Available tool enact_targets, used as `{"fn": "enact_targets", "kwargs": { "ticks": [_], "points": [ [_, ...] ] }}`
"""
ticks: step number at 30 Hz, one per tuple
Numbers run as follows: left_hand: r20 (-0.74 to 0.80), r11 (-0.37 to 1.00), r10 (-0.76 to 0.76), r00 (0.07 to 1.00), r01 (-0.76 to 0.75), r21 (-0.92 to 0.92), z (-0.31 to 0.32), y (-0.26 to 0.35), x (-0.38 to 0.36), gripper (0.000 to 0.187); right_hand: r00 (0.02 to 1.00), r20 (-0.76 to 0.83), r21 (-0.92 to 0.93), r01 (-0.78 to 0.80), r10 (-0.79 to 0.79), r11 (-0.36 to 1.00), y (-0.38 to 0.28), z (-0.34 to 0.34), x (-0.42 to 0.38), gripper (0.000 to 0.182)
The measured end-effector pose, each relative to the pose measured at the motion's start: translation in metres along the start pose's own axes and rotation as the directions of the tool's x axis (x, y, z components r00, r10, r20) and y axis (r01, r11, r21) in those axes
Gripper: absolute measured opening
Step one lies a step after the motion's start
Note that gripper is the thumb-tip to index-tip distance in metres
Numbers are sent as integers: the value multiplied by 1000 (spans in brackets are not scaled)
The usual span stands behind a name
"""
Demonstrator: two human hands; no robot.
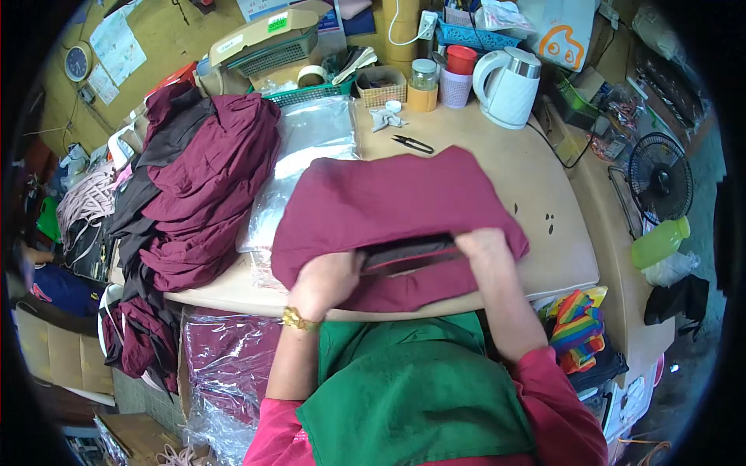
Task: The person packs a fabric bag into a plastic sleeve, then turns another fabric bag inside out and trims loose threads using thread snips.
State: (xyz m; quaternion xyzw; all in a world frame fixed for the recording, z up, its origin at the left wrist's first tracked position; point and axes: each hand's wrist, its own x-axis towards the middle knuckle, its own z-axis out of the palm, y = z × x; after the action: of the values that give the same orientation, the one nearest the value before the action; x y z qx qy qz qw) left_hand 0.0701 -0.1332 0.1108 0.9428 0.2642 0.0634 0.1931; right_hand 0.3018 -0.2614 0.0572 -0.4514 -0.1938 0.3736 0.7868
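Note:
A maroon cloth piece (pixel 388 190) with a dark lining lies spread across the front of the table, its long opening facing me. My left hand (pixel 326 279), with a gold bracelet at the wrist, grips the left end of this opening. At the opening's right end, my right hand (pixel 483 247) holds the cloth edge. The fingertips of both hands are hidden in the fabric. Beyond the cloth lie black thread snips (pixel 412 144). Clear plastic bags (pixel 315 128) are stacked to its left, partly under it.
A heap of maroon and dark cloth (pixel 206 182) covers the table's left side. At the back stand a white kettle (pixel 508 89), a jar (pixel 423 75) and baskets (pixel 381 87). A black fan (pixel 659 177) and a green bottle (pixel 660 242) are at the right.

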Motion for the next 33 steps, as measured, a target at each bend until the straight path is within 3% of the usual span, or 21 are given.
{"fn": "enact_targets", "kwargs": {
  "ticks": [1,2,3,5,6,7,8,10,11,13,15,16,18,21,23,24,26,27,30,33],
  "points": [
    [-101,986,167,981,-165,30,18,-2,3,38,962,-260,390,29,80,921,-36,28,4,36],
    [-12,995,98,995,-98,-7,16,13,3,43,962,-263,386,36,72,922,-44,22,15,36],
    [17,997,66,998,-65,-39,12,26,6,44,987,-98,245,149,-129,958,-52,10,25,36],
    [46,997,39,998,-36,-69,-4,43,6,46,949,96,118,290,-301,950,-74,20,30,35],
    [-43,932,260,965,-263,-251,-15,52,6,47,946,-124,180,318,-299,931,-102,49,20,37],
    [-166,785,446,880,-473,-400,-21,58,6,47,922,-158,162,377,-353,912,-119,58,18,37],
    [-177,625,561,809,-554,-550,-20,61,3,47,898,-132,94,433,-420,897,-129,57,18,37],
    [-95,456,723,684,-576,-679,-28,70,-5,50,869,28,-171,491,-494,854,-138,54,22,36],
    [-88,457,725,683,-574,-680,-31,73,-7,50,866,129,-343,497,-484,797,-135,53,26,36],
    [-26,438,764,645,-548,-713,-33,78,-10,58,893,325,-677,449,-311,583,-109,53,36,36],
    [-14,424,788,616,-558,-714,-28,85,-13,63,897,435,-824,430,-74,370,-66,51,37,36],
    [-7,411,805,593,-566,-715,-25,86,-16,68,888,460,-840,433,7,328,-47,51,33,36],
    [63,419,783,619,-451,-788,-14,83,-25,74,877,474,-851,431,84,302,-16,55,23,36],
    [-17,454,746,666,-527,-719,-8,67,-29,69,882,465,-849,422,70,318,2,60,20,36],
    [300,587,651,697,-212,-781,-16,53,-30,63,885,460,-849,415,71,326,4,59,17,36],
    [299,590,649,699,-214,-779,-19,49,-29,63,885,460,-849,413,77,328,3,57,12,36],
    [41,530,662,749,-429,-732,-21,44,-26,58,883,461,-843,406,85,352,-3,54,-3,36],
    [40,529,662,749,-429,-732,-18,44,-24,58,885,458,-834,398,77,382,-5,51,-11,36],
    [27,806,399,917,-336,-487,6,54,-21,50,903,428,-781,382,-22,495,-4,44,-17,36],
    [171,859,333,927,-223,-461,41,48,-15,47,932,340,-708,341,-125,619,2,25,5,36]
  ]
}}
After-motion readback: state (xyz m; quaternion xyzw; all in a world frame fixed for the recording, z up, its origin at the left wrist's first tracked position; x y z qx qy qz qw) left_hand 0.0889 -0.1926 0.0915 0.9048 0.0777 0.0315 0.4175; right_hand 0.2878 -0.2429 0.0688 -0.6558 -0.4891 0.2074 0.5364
